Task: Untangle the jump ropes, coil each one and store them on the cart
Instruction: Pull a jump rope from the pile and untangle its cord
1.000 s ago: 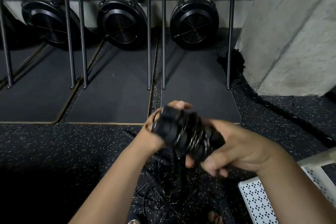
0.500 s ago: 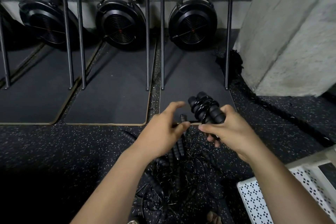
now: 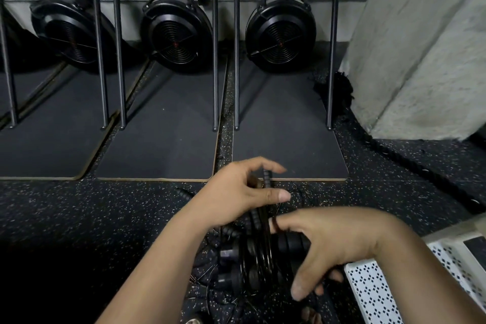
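A black jump rope handle [image 3: 290,242] with ribbed grip and thin cord looped round it is in my right hand [image 3: 334,242], low and right of centre; my fingers curl over it. Above it, my left hand [image 3: 242,192] grips other ribbed black handles [image 3: 267,179] that stick up between its fingers. More black handles and a tangle of thin cords [image 3: 236,268] hang and lie below both hands on the speckled floor. The white perforated cart [image 3: 373,289] shows at the bottom right corner.
Three black fan-wheel machines [image 3: 176,37] stand on dark mats [image 3: 163,139] ahead, with upright metal rails [image 3: 215,60] between them. A concrete pillar [image 3: 420,60] rises at the right. A thick black battle rope [image 3: 410,166] runs along the floor beside it.
My right hand has dropped from chest height down and right toward the cart with the wrapped handle. My left hand has closed round the other handles.
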